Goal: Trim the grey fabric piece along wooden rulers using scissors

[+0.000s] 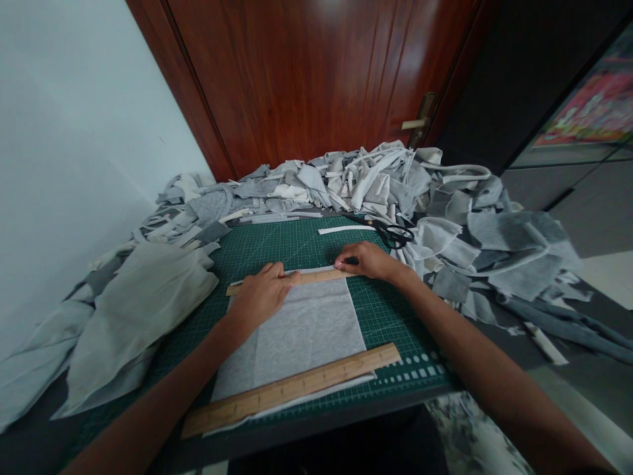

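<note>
A piece of light grey fabric (309, 326) lies flat on a green cutting mat (395, 316). Across its far edge runs a wooden ruler (316, 277). My left hand (262, 293) holds this ruler down near its left part, fingers bent over it and thumb along it. At the far right corner of the fabric, my right hand (368, 259) has thumb and forefinger pinched together on the fabric edge, beside the ruler. A second wooden ruler (291, 389) rests across the near edge of the fabric, with no hand on it.
Black-handled scissors (393, 234) and a white fabric strip (346, 229) lie beyond my right hand. Heaped grey and white fabric scraps (366, 178) line the back and right. Larger cloth pieces (143, 310) lie at left. Behind stand a wooden door (316, 86) and a pale wall (89, 105).
</note>
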The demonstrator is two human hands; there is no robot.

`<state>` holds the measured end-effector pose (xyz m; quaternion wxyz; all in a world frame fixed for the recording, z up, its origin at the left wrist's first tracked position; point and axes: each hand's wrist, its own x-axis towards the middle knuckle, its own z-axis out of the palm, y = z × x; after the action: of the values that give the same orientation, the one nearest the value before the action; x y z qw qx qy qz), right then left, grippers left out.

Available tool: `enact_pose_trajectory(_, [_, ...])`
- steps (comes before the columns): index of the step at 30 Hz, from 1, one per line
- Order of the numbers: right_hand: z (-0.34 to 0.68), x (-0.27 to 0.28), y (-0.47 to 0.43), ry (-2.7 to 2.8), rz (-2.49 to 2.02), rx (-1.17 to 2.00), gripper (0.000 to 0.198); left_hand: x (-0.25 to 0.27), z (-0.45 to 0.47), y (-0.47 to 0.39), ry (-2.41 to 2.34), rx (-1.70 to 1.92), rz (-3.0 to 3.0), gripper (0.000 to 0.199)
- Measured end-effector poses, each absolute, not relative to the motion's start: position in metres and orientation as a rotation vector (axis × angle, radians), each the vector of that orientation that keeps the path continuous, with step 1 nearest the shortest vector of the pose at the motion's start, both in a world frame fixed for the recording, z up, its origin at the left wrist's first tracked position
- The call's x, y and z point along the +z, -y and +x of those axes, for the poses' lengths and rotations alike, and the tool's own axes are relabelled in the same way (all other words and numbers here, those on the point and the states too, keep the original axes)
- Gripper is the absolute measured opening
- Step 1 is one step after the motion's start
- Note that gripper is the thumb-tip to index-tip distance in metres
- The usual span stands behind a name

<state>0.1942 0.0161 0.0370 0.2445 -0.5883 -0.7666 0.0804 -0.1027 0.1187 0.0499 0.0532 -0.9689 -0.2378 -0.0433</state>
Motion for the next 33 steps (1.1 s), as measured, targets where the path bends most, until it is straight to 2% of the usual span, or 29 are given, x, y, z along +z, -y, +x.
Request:
enact_pose_trajectory(15, [0.207,0.036,-0.012,2.094,-1.638,0.291,0.020,0.045,-0.103,-0.120,0.732,-0.157,-2.939,0.035])
enact_pose_trajectory(33, [0.163,0.030,-0.019,1.967,-1.634,0.171,0.013,0.045,-0.102,-0.114,0.670,-0.191,-2.926,0.035])
